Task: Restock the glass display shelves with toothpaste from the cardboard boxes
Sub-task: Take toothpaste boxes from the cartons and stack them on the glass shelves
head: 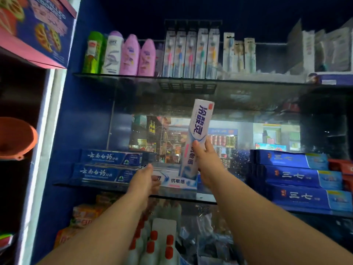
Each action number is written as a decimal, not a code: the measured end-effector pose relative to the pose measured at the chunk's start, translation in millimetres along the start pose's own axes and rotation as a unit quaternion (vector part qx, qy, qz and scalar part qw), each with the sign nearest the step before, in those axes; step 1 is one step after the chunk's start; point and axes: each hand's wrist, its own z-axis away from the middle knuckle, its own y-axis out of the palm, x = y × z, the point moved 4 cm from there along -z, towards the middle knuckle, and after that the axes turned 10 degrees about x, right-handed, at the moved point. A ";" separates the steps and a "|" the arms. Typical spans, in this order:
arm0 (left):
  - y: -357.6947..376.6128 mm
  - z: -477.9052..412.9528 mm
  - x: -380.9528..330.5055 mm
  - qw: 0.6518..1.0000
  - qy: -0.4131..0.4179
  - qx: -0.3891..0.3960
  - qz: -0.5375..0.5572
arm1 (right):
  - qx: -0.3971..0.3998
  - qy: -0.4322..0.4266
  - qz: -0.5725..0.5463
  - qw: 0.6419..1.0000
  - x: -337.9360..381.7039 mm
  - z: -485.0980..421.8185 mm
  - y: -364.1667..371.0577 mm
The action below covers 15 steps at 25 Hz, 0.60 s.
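My right hand grips a white toothpaste box with blue lettering, held nearly upright above the middle glass shelf. A matching white toothpaste box lies flat on that shelf. My left hand touches the left end of the flat box with fingers extended. Two dark blue toothpaste boxes are stacked to the left. Three blue toothpaste boxes are stacked to the right.
The upper glass shelf carries bottles and boxed toothbrushes. White bottles with red caps and packets sit below. A cookie carton is at top left, an orange basin at left.
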 end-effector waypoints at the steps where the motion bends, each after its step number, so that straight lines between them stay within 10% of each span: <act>1: -14.5 -9.5 1.7 0.988 0.045 -0.040 -0.144 | -0.010 -0.008 0.064 0.998 3.4 -9.7 -1.4; 5: -27.4 -33.2 5.4 0.864 0.202 -0.062 -0.457 | -0.024 -0.017 0.396 0.918 -6.3 -54.9 -0.6; 9: -6.5 -55.4 11.8 0.751 0.253 0.025 -0.609 | -0.011 0.037 0.659 0.751 -21.7 -78.3 7.9; 15: -1.7 -83.5 8.0 0.711 0.190 0.088 -0.671 | 0.028 0.089 0.733 0.674 -44.4 -103.4 14.7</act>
